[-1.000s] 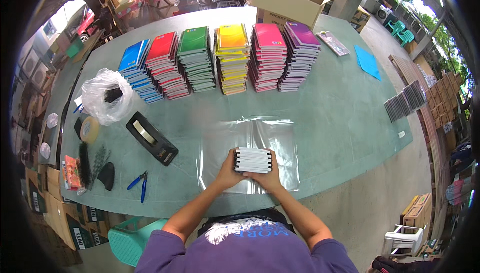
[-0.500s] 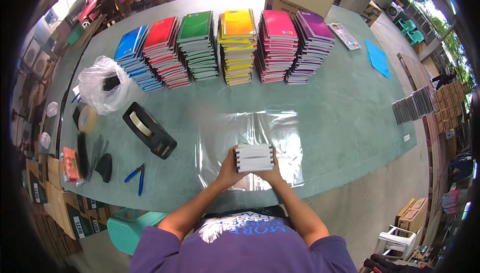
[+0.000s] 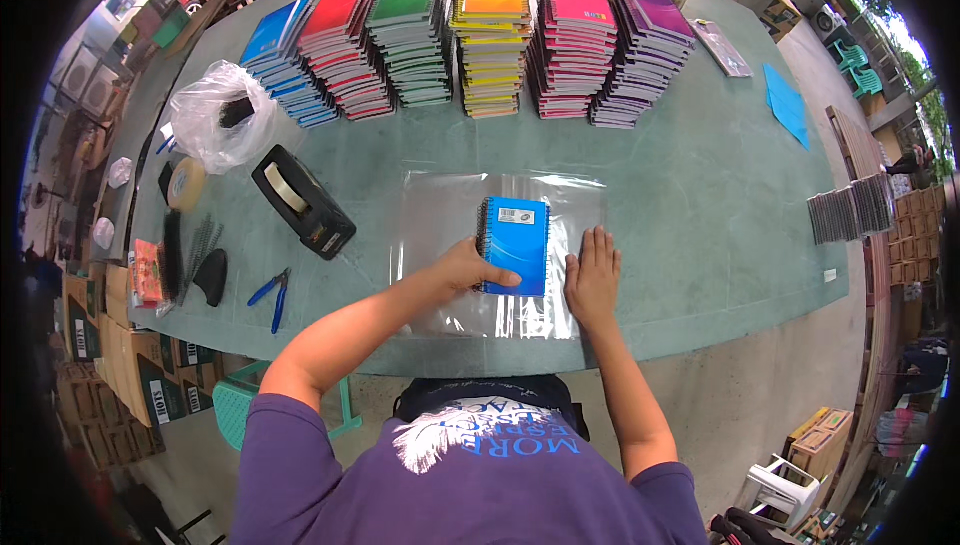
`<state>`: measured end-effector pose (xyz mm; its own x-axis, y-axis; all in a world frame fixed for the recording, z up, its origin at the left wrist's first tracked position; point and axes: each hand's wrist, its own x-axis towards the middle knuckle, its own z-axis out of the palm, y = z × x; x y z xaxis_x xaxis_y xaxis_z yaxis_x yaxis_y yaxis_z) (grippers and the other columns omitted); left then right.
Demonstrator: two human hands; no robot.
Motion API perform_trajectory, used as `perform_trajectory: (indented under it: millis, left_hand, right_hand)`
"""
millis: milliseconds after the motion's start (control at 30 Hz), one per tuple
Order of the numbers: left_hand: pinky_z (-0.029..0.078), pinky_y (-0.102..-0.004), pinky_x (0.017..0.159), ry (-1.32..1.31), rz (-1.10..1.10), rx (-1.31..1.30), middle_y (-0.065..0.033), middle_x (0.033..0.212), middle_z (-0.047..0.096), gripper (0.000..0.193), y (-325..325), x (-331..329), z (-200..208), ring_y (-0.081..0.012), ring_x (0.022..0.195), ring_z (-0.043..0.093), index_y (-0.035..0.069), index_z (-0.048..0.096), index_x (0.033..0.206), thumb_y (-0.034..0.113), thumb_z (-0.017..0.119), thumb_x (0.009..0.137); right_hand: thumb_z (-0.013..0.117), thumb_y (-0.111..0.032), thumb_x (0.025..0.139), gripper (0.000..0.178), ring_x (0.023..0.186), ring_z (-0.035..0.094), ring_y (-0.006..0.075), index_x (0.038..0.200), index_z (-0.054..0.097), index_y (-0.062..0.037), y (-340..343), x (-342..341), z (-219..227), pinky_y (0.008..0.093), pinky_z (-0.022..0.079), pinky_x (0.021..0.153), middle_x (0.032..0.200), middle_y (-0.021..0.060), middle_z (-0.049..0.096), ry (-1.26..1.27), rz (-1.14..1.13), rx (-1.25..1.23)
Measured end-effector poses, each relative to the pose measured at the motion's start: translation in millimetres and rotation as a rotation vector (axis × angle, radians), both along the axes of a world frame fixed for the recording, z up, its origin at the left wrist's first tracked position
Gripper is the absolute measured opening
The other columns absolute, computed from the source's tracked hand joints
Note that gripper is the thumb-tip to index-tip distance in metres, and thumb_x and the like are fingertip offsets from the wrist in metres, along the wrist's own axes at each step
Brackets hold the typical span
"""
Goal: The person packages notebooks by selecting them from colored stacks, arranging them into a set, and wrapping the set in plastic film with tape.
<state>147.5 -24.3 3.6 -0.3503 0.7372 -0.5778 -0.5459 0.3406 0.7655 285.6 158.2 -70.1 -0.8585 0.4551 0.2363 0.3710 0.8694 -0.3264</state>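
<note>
A small stack of spiral notebooks with a blue cover on top (image 3: 520, 257) lies on a sheet of clear plastic (image 3: 430, 207) in front of me. My left hand (image 3: 474, 267) grips the stack at its wire-bound left side, the thumb resting across the blue cover. To the right of the notebooks, my right hand (image 3: 595, 275) lies flat on the plastic with its fingers stretched out, holding nothing. Whatever lies beneath the blue notebook is hidden from above.
Tall notebook stacks in blue, red, green, yellow (image 3: 490, 40), pink and purple line the far side. On the left are a tape dispenser (image 3: 303, 202), blue-handled pliers (image 3: 272, 298), a tape roll (image 3: 187, 185) and a clear plastic bag (image 3: 222, 117). A blue sheet (image 3: 787, 107) lies far right.
The notebook stack, held on edge between both hands before, now lies flat with its blue cover up. My right hand has let go and moved right onto the plastic. The view has shifted.
</note>
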Motion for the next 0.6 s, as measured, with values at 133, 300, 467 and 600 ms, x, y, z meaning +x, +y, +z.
perform_trajectory:
  millis: [133, 300, 467, 600]
  left_hand:
    - [0.047, -0.0340, 0.087, 0.019, -0.002, -0.054, -0.0095, 0.111, 0.059, 0.072, -2, -1, -5, -0.0196, 0.101, 0.058, 0.004, 0.045, 0.123, 0.015, 0.082, 0.061]
    - [0.052, -0.0376, 0.074, 0.223, -0.078, -0.330, -0.0120, 0.109, 0.059, 0.081, -4, -4, -3, -0.0234, 0.099, 0.058, 0.002, 0.043, 0.123, 0.023, 0.085, 0.057]
    - [0.053, -0.0365, 0.072, 0.270, -0.107, -0.344, -0.0143, 0.109, 0.058, 0.082, -4, -3, 3, -0.0241, 0.098, 0.059, 0.000, 0.041, 0.124, 0.027, 0.084, 0.059]
    - [0.053, -0.0364, 0.072, 0.286, 0.010, -0.363, -0.0140, 0.110, 0.058, 0.080, -16, 1, -17, -0.0247, 0.099, 0.059, -0.001, 0.043, 0.122, 0.028, 0.083, 0.059]
  right_hand:
    - [0.051, -0.015, 0.086, 0.037, 0.125, 0.037, 0.0363, 0.120, 0.049, 0.0011, 6, -3, -9, 0.0466, 0.027, 0.104, 0.134, 0.0204, 0.041, 0.034, 0.099, -0.022]
    - [0.055, -0.011, 0.083, 0.032, 0.117, 0.045, 0.0397, 0.113, 0.055, 0.0014, 17, 0, -12, 0.0466, 0.032, 0.101, 0.126, 0.0224, 0.048, 0.142, 0.336, -0.389]
    - [0.057, -0.008, 0.081, 0.031, 0.117, 0.044, 0.0384, 0.111, 0.057, -0.0003, 27, 1, -9, 0.0456, 0.033, 0.098, 0.121, 0.0217, 0.052, 0.242, 0.148, -0.058]
    - [0.060, -0.011, 0.080, 0.032, 0.114, 0.045, 0.0378, 0.109, 0.056, 0.0020, 28, -1, 5, 0.0460, 0.034, 0.096, 0.117, 0.0200, 0.053, 0.177, 0.401, 0.027]
